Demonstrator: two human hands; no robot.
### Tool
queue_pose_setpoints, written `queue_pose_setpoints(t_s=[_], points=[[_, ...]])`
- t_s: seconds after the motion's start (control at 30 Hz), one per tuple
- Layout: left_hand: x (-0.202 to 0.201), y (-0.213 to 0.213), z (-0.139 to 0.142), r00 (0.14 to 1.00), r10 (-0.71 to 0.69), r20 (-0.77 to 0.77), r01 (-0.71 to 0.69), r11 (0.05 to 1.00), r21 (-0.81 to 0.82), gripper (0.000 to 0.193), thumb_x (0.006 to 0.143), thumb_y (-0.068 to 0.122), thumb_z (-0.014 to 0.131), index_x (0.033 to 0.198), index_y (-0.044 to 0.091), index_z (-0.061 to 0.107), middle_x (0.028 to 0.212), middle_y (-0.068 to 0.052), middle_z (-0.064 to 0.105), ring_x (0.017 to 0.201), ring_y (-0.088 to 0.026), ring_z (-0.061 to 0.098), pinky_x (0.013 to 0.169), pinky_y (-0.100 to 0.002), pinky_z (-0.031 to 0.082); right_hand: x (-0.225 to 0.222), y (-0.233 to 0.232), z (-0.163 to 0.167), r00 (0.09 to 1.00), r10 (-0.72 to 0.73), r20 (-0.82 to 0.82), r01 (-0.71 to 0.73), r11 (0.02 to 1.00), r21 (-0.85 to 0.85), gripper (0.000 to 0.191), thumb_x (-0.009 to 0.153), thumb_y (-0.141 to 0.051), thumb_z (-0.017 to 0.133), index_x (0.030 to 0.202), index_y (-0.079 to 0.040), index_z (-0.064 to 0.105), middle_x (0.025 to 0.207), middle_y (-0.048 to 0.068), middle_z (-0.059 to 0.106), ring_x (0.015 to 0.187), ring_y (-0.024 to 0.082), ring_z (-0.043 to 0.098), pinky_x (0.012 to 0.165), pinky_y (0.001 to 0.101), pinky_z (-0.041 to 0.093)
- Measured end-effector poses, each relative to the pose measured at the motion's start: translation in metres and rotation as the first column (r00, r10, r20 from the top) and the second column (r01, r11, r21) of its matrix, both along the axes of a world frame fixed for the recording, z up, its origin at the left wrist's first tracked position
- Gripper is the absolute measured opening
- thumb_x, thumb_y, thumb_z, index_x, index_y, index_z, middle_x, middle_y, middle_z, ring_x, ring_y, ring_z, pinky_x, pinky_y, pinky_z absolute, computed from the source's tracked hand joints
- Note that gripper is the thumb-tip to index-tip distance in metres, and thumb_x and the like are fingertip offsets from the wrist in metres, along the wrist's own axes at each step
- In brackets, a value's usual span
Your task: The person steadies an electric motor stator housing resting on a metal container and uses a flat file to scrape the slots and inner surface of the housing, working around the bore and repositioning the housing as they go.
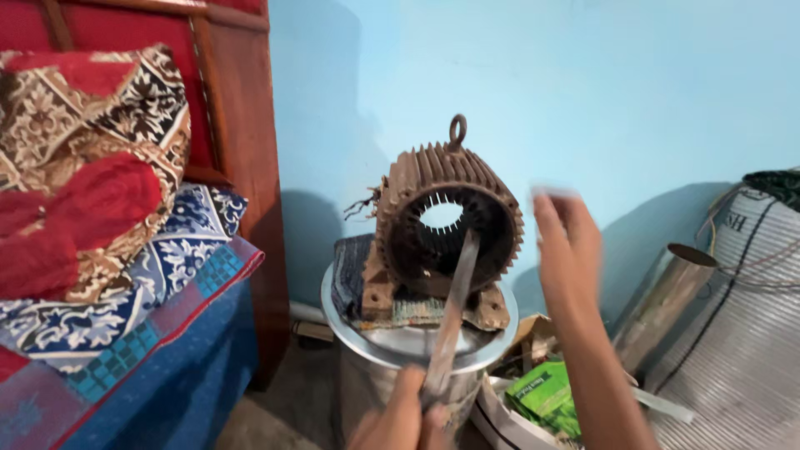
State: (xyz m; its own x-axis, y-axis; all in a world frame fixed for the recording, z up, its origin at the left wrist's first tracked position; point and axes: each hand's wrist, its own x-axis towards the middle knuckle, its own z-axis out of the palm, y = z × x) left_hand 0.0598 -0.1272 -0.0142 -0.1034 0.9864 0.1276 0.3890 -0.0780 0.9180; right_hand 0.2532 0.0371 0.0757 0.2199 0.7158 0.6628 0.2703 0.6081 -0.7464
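Both arms are bare, with no sleeves on them. The left hand (pixel 404 417) has no glove or ring. The right hand (pixel 567 242) looks blurry and has no glove too.

A small green packet (pixel 546 393) with a pale printed label lies low at the right, tilted, just beside a torn brown cardboard box (pixel 533 333). Dark lettering marks the grey ribbed drum (pixel 750 317) at far right.
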Motion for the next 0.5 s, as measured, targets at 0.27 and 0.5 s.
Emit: queue_pose_setpoints(t_s=[0.27,0.5], points=[[0.008,0.032,-0.061,0.993,-0.079,0.092,0.07,0.993,0.091,0.026,0.098,0.028,0.052,0.101,0.003,0.058,0.079,-0.017,0.07,0.079,-0.033,0.074,0.074,-0.045,0.055,-0.031,-0.021,-0.343,0.792,0.369,-0.487,-0.557,0.762,-0.33,0.043,0.089,-0.043,0.068,0.115,-0.009,0.071,0.094,0.026,0.073,0.082,0.037,0.075,0.074,0.0484,0.064],[-0.03,0.02,0.006,0.972,-0.235,-0.03,0.236,0.969,0.075,0.026,0.098,0.027,0.054,0.095,0.003,0.064,0.082,-0.014,0.069,0.083,-0.029,0.072,0.077,-0.041,0.054,-0.001,0.005,-0.359,0.963,0.19,-0.192,-0.241,0.927,-0.288,0.038,0.094,-0.03,0.064,0.121,-0.003,0.067,0.093,0.018,0.072,0.079,0.025,0.072,0.069,0.0382,0.062]])
